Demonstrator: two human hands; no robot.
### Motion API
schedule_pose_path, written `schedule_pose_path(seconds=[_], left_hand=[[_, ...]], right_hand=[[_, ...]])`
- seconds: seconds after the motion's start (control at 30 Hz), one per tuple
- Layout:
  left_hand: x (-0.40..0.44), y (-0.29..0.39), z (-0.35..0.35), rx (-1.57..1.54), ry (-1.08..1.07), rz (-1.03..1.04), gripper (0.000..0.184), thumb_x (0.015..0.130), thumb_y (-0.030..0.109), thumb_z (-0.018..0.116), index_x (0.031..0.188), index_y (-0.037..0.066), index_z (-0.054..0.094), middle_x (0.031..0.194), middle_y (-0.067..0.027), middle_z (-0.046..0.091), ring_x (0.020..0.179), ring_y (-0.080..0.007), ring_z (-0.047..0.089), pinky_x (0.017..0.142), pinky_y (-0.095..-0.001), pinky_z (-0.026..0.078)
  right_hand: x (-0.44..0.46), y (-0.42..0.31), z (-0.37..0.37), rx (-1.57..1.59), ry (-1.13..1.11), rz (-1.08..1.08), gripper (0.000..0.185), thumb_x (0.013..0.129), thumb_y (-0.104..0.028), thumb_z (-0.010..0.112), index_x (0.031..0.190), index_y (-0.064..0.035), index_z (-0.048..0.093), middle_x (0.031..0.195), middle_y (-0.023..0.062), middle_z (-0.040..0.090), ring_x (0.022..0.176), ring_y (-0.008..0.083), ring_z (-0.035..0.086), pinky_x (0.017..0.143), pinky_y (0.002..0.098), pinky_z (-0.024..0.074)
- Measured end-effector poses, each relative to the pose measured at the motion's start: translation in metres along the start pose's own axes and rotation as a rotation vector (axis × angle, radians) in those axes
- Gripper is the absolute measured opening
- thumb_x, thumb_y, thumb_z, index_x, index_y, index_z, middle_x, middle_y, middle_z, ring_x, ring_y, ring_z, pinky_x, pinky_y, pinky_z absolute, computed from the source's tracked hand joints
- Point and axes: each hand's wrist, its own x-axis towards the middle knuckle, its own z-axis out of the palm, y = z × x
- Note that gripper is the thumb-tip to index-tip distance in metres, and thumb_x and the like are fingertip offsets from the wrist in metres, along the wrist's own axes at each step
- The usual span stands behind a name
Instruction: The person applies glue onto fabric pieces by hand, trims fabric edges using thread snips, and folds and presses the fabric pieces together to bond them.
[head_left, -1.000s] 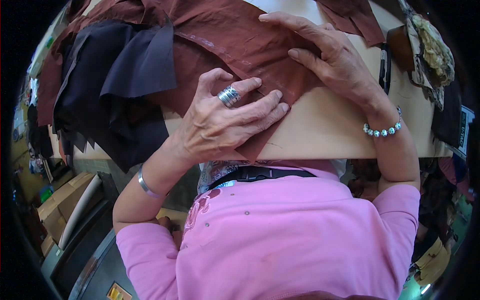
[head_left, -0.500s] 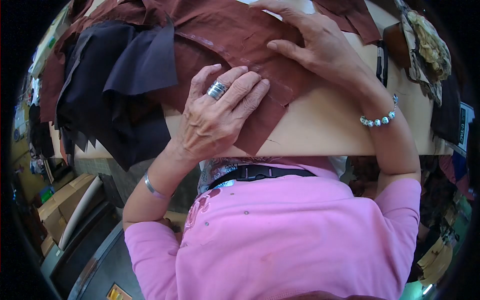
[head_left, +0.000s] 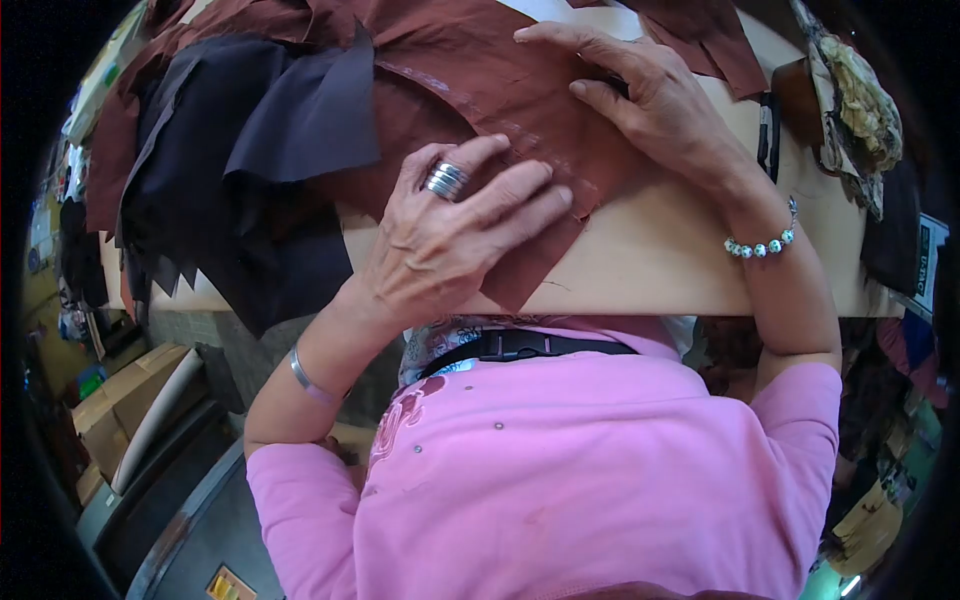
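Observation:
Brown cloth (head_left: 450,50) lies across the table top, with a broken whitish line running over it. My left hand (head_left: 455,220), wearing a banded silver ring, is palm down on the lower part of this cloth. Its fingers are bent and apart, and the thumb is hidden. At the cloth's right edge is my right hand (head_left: 655,95), thumb and index finger spread, its other fingers mostly out of sight. Dark, nearly black cloth (head_left: 300,115) is heaped to the left of my left hand and hangs over the table's front edge.
The pale table (head_left: 680,260) ends just before my body. At the right stand a brown object (head_left: 793,97) and a bundle of yellowish cloth (head_left: 858,85). Another brown piece (head_left: 710,40) lies at the back. Cardboard boxes (head_left: 125,400) sit low on the left.
The fingers of my left hand have spread and lifted slightly, shifting a little right. My right hand has moved slightly right and down. The cloth appears slightly shifted right too.

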Motion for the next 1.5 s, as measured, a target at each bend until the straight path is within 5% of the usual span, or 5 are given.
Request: schedule_pose_path(seconds=[0.17, 0.53, 0.8, 1.1, 1.5], left_hand=[[0.000, -0.004, 0.005, -0.016, 0.126, -0.158, 0.051, 0.065, -0.005, 0.056, 0.115, 0.003, 0.059, 0.115, -0.0097, 0.055, 0.112, -0.0301, 0.050, 0.094, -0.0364, 0.043], [-0.004, -0.004, 0.005, 0.067, 0.083, -0.073, 0.052, 0.064, 0.004, 0.062, 0.116, 0.006, 0.059, 0.118, -0.0078, 0.055, 0.114, -0.0273, 0.050, 0.094, -0.0376, 0.042], [0.002, 0.009, 0.002, 0.012, -0.007, 0.046, 0.060, 0.061, 0.033, 0.072, 0.119, 0.024, 0.059, 0.123, -0.0014, 0.053, 0.118, -0.0256, 0.047, 0.098, -0.0461, 0.033], [0.006, -0.012, 0.002, 0.055, 0.148, -0.153, 0.035, 0.071, 0.002, 0.053, 0.105, -0.001, 0.060, 0.110, -0.0117, 0.054, 0.109, -0.0286, 0.052, 0.085, -0.0345, 0.049], [0.001, -0.012, 0.004, 0.057, 0.130, -0.098, 0.044, 0.067, -0.002, 0.056, 0.110, 0.004, 0.061, 0.111, -0.0097, 0.057, 0.106, -0.0282, 0.054, 0.086, -0.0360, 0.049]], right_hand=[[0.014, -0.006, -0.007, -0.095, -0.038, 0.041, 0.050, 0.077, -0.001, 0.059, 0.125, -0.0153, 0.052, 0.111, 0.0105, 0.059, 0.096, 0.0298, 0.058, 0.085, 0.0366, 0.0454], [0.024, -0.007, 0.001, -0.094, 0.171, -0.215, 0.054, 0.075, 0.001, 0.059, 0.125, -0.0130, 0.049, 0.083, 0.0171, 0.061, 0.077, 0.0339, 0.059, 0.074, 0.0387, 0.0446], [0.021, 0.007, 0.006, -0.113, 0.090, -0.160, 0.053, 0.077, -0.001, 0.059, 0.127, -0.0158, 0.050, 0.108, 0.0119, 0.060, 0.097, 0.0300, 0.059, 0.086, 0.0367, 0.0449], [0.041, -0.008, 0.002, -0.156, 0.015, 0.073, 0.057, 0.079, -0.007, 0.060, 0.132, -0.0126, 0.039, 0.093, 0.0205, 0.063, 0.084, 0.0359, 0.062, 0.073, 0.0409, 0.0491], [0.041, -0.008, 0.004, -0.132, 0.005, 0.117, 0.054, 0.077, -0.007, 0.060, 0.128, -0.0202, 0.048, 0.097, 0.0171, 0.064, 0.078, 0.0301, 0.065, 0.070, 0.0374, 0.0519]])
